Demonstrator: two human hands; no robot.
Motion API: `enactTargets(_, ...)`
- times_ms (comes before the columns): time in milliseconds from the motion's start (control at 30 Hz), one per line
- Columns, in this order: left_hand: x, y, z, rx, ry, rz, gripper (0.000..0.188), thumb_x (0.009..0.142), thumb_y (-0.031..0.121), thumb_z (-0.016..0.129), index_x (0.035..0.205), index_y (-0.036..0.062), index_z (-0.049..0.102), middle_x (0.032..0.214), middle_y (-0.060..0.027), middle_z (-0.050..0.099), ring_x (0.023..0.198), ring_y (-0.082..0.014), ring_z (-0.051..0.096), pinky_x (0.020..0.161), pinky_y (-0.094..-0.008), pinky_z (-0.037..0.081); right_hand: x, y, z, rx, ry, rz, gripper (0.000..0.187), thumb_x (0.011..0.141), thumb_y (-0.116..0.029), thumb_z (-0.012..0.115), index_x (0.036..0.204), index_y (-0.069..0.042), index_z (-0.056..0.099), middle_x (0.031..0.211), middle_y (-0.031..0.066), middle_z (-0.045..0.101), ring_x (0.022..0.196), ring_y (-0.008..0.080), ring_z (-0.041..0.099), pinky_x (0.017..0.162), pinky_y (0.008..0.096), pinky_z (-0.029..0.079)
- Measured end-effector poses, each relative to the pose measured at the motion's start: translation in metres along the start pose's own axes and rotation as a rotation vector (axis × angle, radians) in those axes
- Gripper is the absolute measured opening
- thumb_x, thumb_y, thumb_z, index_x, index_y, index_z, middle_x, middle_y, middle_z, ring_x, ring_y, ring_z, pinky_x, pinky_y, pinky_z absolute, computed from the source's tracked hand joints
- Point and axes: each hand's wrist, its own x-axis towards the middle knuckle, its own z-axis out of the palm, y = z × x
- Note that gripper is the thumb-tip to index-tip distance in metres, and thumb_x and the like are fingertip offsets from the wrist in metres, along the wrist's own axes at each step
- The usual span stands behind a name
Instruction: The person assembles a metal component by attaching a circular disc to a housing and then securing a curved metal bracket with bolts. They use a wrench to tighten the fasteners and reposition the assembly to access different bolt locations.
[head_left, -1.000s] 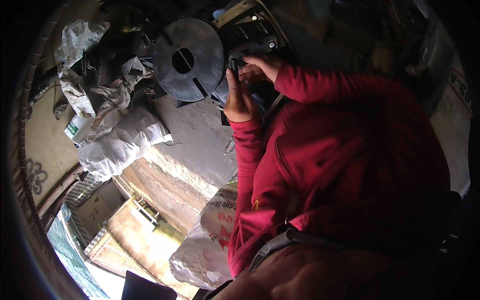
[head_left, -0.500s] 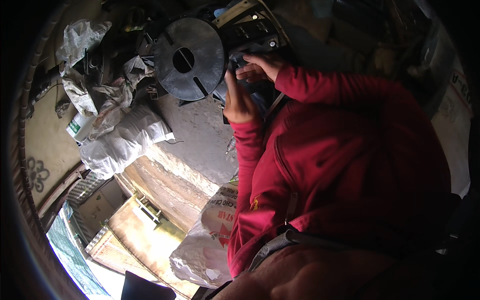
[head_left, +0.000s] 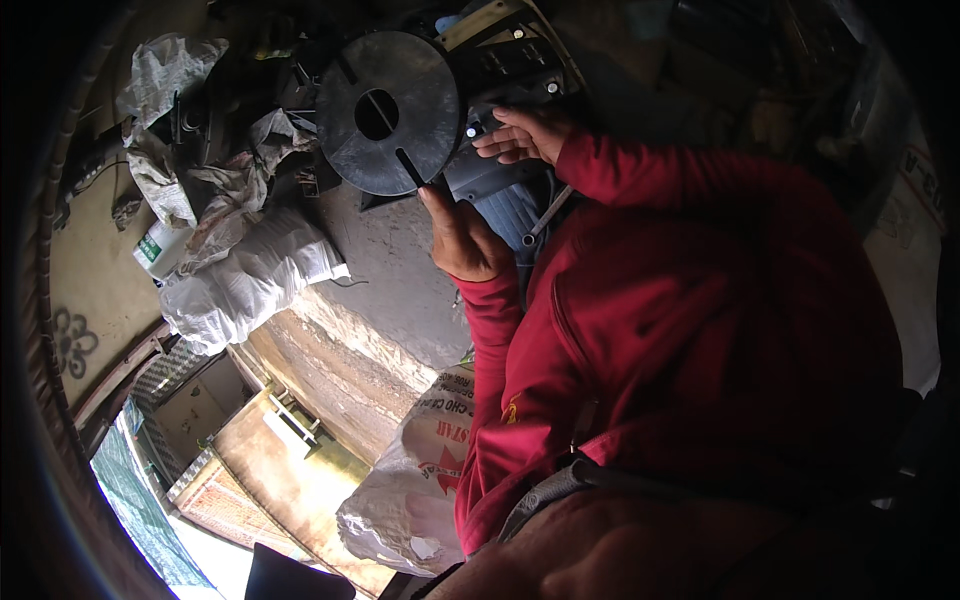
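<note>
My left hand (head_left: 463,238) is beside the lower right rim of a round grey metal disc (head_left: 345,130) with a centre hole and slots. One finger is stretched up toward the disc's lower slot; the other fingers are partly hidden, and I see nothing held. Over a dark machine housing (head_left: 480,175), my right hand (head_left: 530,135) is open with its fingers extended, close to a shiny bolt head (head_left: 472,130). A blue ribbed motor-like part (head_left: 512,212) lies below the housing. Next to it rests a ring spanner (head_left: 548,217), which neither hand touches.
A stuffed white sack (head_left: 255,275), crumpled rags (head_left: 235,180) and a white container with a green label (head_left: 160,250) are on the left. A large printed sack (head_left: 410,480) stands near my left sleeve. Above the housing is a beige metal bar (head_left: 480,25).
My left hand has moved down and slightly left, away from my right hand, baring the housing, blue part and spanner. My right hand has shifted slightly right.
</note>
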Motion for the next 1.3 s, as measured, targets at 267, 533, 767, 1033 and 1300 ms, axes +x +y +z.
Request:
enactTargets(267, 0.003, 0.013, -0.005, -0.121, -0.037, -0.085, 0.051, 0.097, 0.006, 0.047, 0.147, 0.0106, 0.037, 0.132, -0.0207, 0.056, 0.106, -0.0204, 0.065, 0.077, -0.029, 0.053, 0.0, -0.004, 0.001, -0.023, 0.008, -0.001, 0.058, 0.095, -0.047, 0.051, 0.131, -0.003, 0.047, 0.12, 0.0173, 0.064, 0.113, 0.0209, 0.062, 0.093, 0.0309, 0.048)
enactTargets(533, 0.008, 0.023, -0.016, -0.052, -0.045, -0.068, 0.05, 0.096, 0.004, 0.045, 0.146, 0.0053, 0.038, 0.127, -0.0216, 0.058, 0.082, -0.018, 0.063, 0.065, -0.028, 0.05, 0.001, -0.006, 0.001, 0.001, 0.003, -0.004, 0.05, 0.097, -0.041, 0.049, 0.129, -0.003, 0.045, 0.12, 0.0188, 0.064, 0.112, 0.0227, 0.062, 0.093, 0.0327, 0.049)
enactTargets(767, -0.007, 0.014, -0.009, -0.077, -0.021, -0.085, 0.052, 0.093, -0.002, 0.045, 0.145, 0.0025, 0.039, 0.12, -0.0253, 0.062, 0.07, -0.0211, 0.065, 0.061, -0.0316, 0.05, 0.005, -0.001, -0.001, 0.024, -0.007, 0.011, 0.052, 0.097, -0.043, 0.049, 0.131, -0.004, 0.046, 0.122, 0.0206, 0.063, 0.113, 0.0244, 0.062, 0.094, 0.0346, 0.048)
enactTargets(1033, -0.008, 0.012, 0.002, -0.087, -0.066, -0.094, 0.05, 0.096, 0.004, 0.046, 0.146, 0.0079, 0.04, 0.11, -0.021, 0.068, 0.064, -0.0118, 0.057, 0.058, -0.0282, 0.049, 0.001, -0.001, -0.004, 0.06, 0.03, -0.01, 0.051, 0.097, -0.041, 0.049, 0.127, 0.0, 0.048, 0.123, 0.021, 0.062, 0.115, 0.0259, 0.061, 0.092, 0.032, 0.049)
enactTargets(1300, -0.01, -0.006, 0.008, 0.084, -0.153, -0.234, 0.05, 0.095, 0.005, 0.052, 0.144, 0.0161, 0.045, 0.113, -0.0221, 0.066, 0.059, -0.0102, 0.054, 0.053, -0.0278, 0.047, -0.001, -0.004, 0.009, 0.063, 0.008, 0.017, 0.057, 0.095, -0.043, 0.051, 0.131, 0.0, 0.041, 0.121, 0.0213, 0.063, 0.116, 0.0258, 0.061, 0.093, 0.0345, 0.049)
